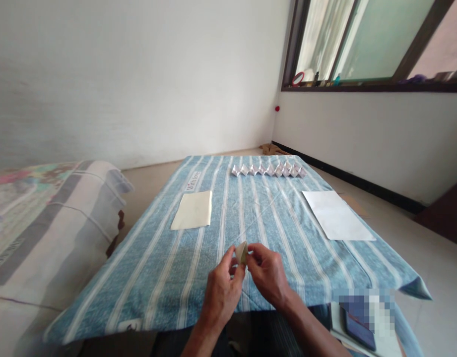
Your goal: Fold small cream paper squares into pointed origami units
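Between my two hands, above the near part of the striped cloth, is a small folded piece of cream paper (241, 252) with a pointed top. My left hand (223, 285) pinches it from the left, thumb and fingers on its lower part. From the right, the fingertips of my right hand (267, 272) close on its edge. Farther off, a row of several folded paper shapes (261, 170), whitish and pointed, lies across the far end of the cloth. A stack of cream paper (193, 210) rests to the left, and white paper sheets (338, 214) lie to the right.
A blue and white striped cloth (168, 277) covers the table. At the near right corner a phone (358, 327) lies on papers or a book, partly blurred out. A bed with a patterned cover (72, 228) stands left. A window (373, 44) is at upper right.
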Demonstrator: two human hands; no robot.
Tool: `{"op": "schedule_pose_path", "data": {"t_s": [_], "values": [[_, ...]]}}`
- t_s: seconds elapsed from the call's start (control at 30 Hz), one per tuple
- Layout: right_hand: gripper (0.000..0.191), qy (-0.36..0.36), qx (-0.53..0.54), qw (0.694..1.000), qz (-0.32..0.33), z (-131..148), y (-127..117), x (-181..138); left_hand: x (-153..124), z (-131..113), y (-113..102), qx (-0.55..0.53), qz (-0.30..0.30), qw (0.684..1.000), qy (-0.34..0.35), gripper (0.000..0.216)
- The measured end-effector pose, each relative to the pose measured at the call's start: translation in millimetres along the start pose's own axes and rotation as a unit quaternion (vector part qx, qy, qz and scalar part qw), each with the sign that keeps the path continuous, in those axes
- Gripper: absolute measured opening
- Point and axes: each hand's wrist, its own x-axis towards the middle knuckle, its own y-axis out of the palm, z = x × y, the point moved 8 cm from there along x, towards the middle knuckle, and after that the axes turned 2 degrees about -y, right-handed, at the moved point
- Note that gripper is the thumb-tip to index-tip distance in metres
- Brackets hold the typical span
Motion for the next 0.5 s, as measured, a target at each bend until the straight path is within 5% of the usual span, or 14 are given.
{"op": "schedule_pose_path", "data": {"t_s": [0.27, 0.5], "values": [[0.018, -0.059, -0.093, 0.994, -0.027, 10, 0, -4, -6, -22, -5, 0.149, -0.152, 0.956, 0.201, 0.038], [0.019, -0.054, -0.142, 0.988, -0.027, 5, -1, -4, 3, -26, -4, 0.134, -0.119, 0.966, 0.187, 0.034]]}}
